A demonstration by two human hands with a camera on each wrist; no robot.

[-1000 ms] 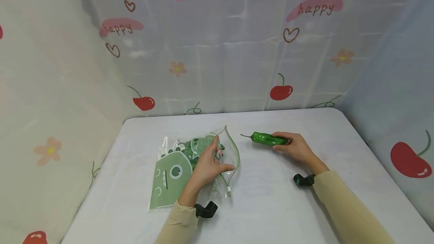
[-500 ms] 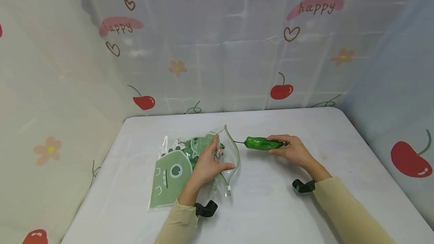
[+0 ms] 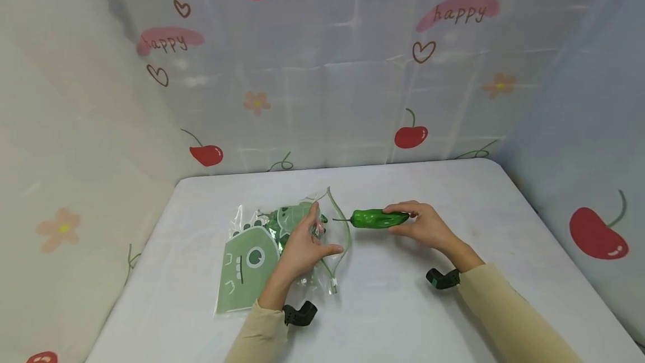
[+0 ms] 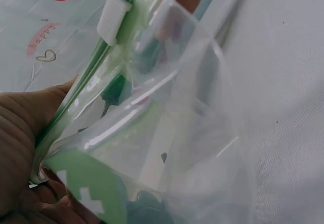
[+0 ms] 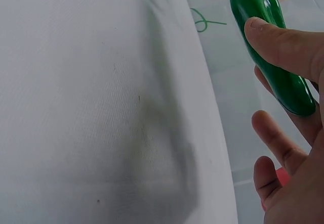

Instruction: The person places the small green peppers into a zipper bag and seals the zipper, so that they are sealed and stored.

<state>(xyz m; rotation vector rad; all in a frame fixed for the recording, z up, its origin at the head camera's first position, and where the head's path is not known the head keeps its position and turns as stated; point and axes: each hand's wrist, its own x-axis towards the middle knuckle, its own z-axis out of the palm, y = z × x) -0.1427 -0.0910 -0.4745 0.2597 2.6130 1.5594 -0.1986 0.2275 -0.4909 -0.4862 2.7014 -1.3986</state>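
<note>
A long green pepper (image 3: 375, 218) with a thin stem is held by its tip end between the thumb and fingers of my right hand (image 3: 425, 226). Its stem points left and overlaps the mouth of a clear zip bag (image 3: 247, 270) printed with green cartoon monsters. My left hand (image 3: 301, 248) spreads thumb and index finger at that mouth, its other fingers curled at the bag's edge. The white slider (image 4: 112, 19) shows in the left wrist view. Dark green, stemmed contents lie inside the bag, partly hidden by the print and hand.
The bag lies on a white-covered table (image 3: 383, 318). A patterned curtain (image 3: 322, 83) with cherries and "happy" lettering rises behind it and at both sides. Black cameras (image 3: 299, 313) are strapped to both wrists.
My right hand has carried the pepper left and slightly down, bringing its stem over the bag's mouth. The left hand keeps its pose at the bag; the head view has shifted slightly.
</note>
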